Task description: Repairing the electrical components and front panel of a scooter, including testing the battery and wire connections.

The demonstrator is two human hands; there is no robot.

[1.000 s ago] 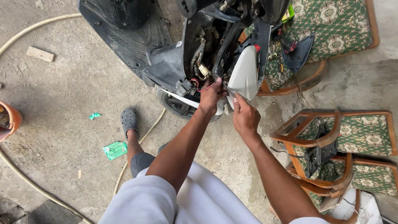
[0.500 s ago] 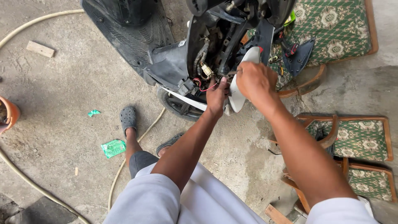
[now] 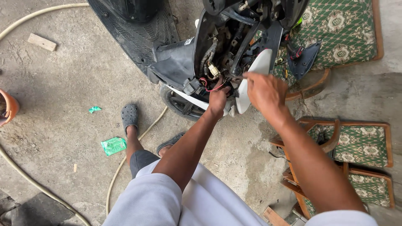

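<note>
— What's the thing in hand here?

— White front panel (image 3: 254, 75) of the scooter (image 3: 234, 46), hanging at the stripped front end, just above the front wheel (image 3: 180, 104). Wiring and connectors (image 3: 211, 77) exposed right beside it.

— How's it going to handle?

— My guess: light, thin moulded plastic, stiff but flexes, and the tabs are likely to snap if twisted. Glossy, so a bit slippery. I'd take it by the long edge, thumb one side and fingers the other, not by the tip.

— Right hand?

— My right hand (image 3: 264, 91) is on the panel's upper edge, fingers curled down over it, mostly closed in a pinch. Looks like I've got hold of the panel; fingertips are hidden behind my knuckles, so how tight, can't tell.

— Left?

— My left hand (image 3: 218, 98) is lower, tucked in at the panel's bottom end near the red wire. Fingers bunched, nearly closed. Whether it grips the panel, a wire or a fastener, I cannot tell, too much is hidden by the hand itself.

— Wires a problem?

— Could be. They're soft and loose, touching or nearly touching my left fingers. I'd judge a snag is possible if the panel is pulled away fast.

— Anything else around?

— Green patterned cushions on wooden chairs (image 3: 356, 142) to my right, a dark blue body piece (image 3: 303, 60) lying on the upper one. Pale hose (image 3: 25, 167) across the concrete floor (image 3: 63, 83), green wrapper (image 3: 113, 145) near my sandalled foot (image 3: 130, 119), orange pot (image 3: 8, 108) at the left edge.
</note>
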